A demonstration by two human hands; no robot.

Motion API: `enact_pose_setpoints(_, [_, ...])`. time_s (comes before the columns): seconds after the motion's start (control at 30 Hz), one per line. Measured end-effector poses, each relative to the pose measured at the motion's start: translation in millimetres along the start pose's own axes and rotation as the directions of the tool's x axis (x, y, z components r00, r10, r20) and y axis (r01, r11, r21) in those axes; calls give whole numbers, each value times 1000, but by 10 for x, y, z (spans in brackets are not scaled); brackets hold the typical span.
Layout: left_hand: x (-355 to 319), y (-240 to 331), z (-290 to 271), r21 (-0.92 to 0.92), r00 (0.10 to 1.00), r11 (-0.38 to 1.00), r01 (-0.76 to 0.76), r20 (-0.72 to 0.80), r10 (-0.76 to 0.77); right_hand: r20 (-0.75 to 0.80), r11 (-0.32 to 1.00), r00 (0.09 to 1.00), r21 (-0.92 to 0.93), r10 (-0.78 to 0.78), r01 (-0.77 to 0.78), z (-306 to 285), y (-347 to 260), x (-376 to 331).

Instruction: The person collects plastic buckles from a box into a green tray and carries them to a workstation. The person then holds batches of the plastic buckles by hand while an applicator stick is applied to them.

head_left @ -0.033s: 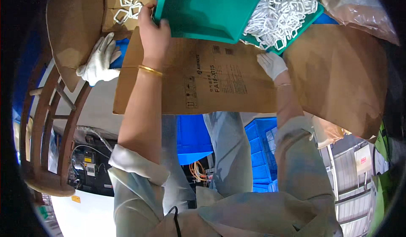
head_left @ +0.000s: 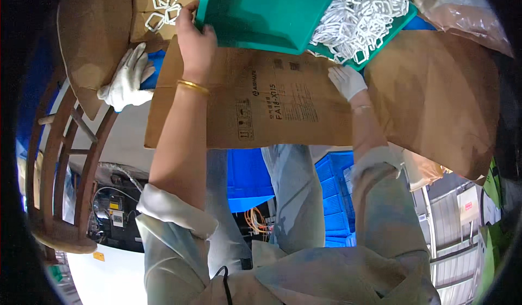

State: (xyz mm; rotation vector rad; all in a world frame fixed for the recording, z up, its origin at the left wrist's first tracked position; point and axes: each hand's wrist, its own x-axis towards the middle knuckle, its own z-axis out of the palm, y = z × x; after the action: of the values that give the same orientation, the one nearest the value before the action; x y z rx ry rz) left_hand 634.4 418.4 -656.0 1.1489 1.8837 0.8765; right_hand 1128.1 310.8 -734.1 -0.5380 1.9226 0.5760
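My bare left hand (head_left: 197, 46) grips the left edge of an empty-looking green plastic tray (head_left: 255, 11), thumb on the near side and fingers curled over the rim. To the right of it, a heap of white angular rings (head_left: 361, 22) lies in another green tray (head_left: 399, 30). My right hand (head_left: 348, 82), in a white glove, rests with fingers stretched out on brown cardboard (head_left: 217, 109), fingertips close to that second tray's near corner. Whether they touch its rim I cannot tell. A few loose white rings (head_left: 163, 11) lie on cardboard beyond my left hand.
A white glove (head_left: 128, 79) lies at the left on something blue. Clear plastic wrapping (head_left: 470, 16) is at the far right. Blue crates (head_left: 334, 196) stand below the cardboard. A wooden stool (head_left: 62, 239) is at the lower left.
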Motion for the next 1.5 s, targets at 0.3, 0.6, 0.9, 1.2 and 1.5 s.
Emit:
enact_pose_setpoints(0.3, [385,-446,172,173,939,958,227,223,-262,502,108,769,-806,-395,582,-386,676,382])
enact_pose_setpoints(0.6, [210,-565,299,214,940,953,215,218,-261,342,268,822,-933,455,240,-100,2,387])
enact_pose_setpoints(0.9, [-136,-392,143,142,903,935,324,248,-350,578,99,802,-798,-151,594,-697,737,-379])
enact_pose_setpoints(1.2, [-915,817,139,-29,829,896,443,394,-397,556,64,830,-831,46,552,-1313,660,-1115])
enact_pose_setpoints(1.5, [-1582,1630,53,-253,728,800,544,616,-300,388,116,866,-921,315,371,-2140,583,-1894])
